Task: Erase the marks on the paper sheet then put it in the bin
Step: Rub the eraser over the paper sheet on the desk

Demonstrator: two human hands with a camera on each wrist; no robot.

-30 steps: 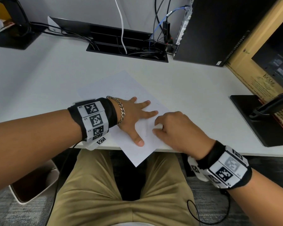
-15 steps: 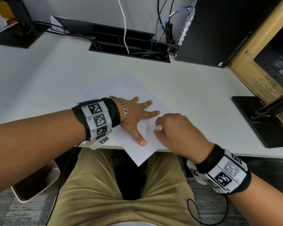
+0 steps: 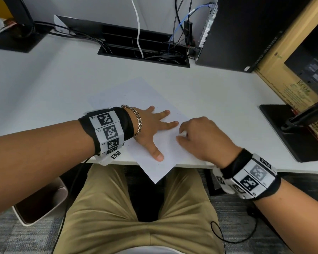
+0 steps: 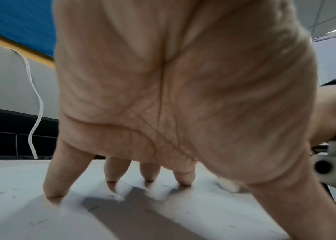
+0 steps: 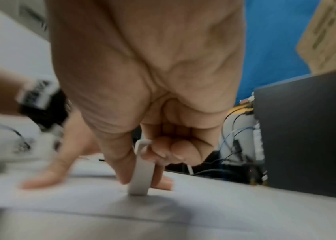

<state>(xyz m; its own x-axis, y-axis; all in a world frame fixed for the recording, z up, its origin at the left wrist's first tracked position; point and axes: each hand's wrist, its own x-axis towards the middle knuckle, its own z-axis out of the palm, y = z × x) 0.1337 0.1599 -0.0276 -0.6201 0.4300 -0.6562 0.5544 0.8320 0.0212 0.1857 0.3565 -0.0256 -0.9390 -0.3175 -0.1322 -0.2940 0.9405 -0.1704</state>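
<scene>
A white paper sheet lies turned at an angle on the white desk, one corner hanging over the near edge. My left hand lies flat on the paper sheet, fingers spread and straight, holding it down. My right hand pinches a white eraser between thumb and forefinger, its lower end pressed on the paper just right of my left fingertips. In the head view only a small white bit of the eraser shows. Faint grey specks dot the sheet in the left wrist view. A bin stands on the floor at my left.
A black computer tower stands at the back right beside a cardboard box. A cable tray with several wires is sunk into the desk's rear. A black monitor base sits at the right. My knees are under the desk edge.
My right hand with the eraser has shifted slightly to the right and away from me on the paper. The left hand stays pressed in place.
</scene>
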